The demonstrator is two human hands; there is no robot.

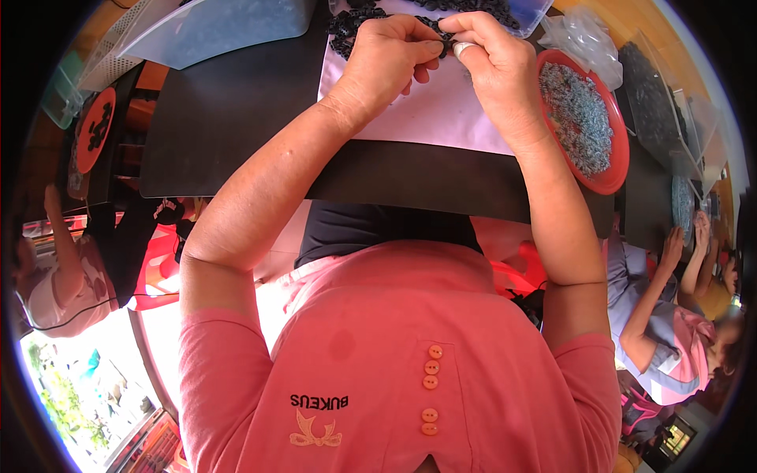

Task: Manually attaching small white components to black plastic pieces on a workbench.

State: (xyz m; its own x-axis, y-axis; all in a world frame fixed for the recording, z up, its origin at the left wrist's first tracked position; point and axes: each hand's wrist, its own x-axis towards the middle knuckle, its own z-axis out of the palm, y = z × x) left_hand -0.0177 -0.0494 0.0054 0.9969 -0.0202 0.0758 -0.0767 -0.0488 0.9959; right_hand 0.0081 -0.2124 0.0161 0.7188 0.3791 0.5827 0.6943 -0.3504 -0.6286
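Observation:
My left hand (pixel 386 54) and my right hand (pixel 495 63) meet over the far part of a pale pink cloth (pixel 434 118). Thumbs and fingertips of both pinch a small black piece, mostly covered by the fingers; its exact kind does not show. A whitish band wraps my right thumb. Dark ruffled black pieces (pixel 341 33) lie beside my left hand at the cloth's far edge. Beyond my fingers, more of these pieces fill a clear plastic tray (pixel 533 22).
Right of my right forearm stands a red bowl (pixel 617 162) of small grey-blue pieces, with a clear plastic bag (pixel 579 43) behind it. A translucent bin (pixel 229 35) sits far left on the black table (pixel 236 118). Other people work at both sides; a red plate (pixel 96 130) holds dark pieces.

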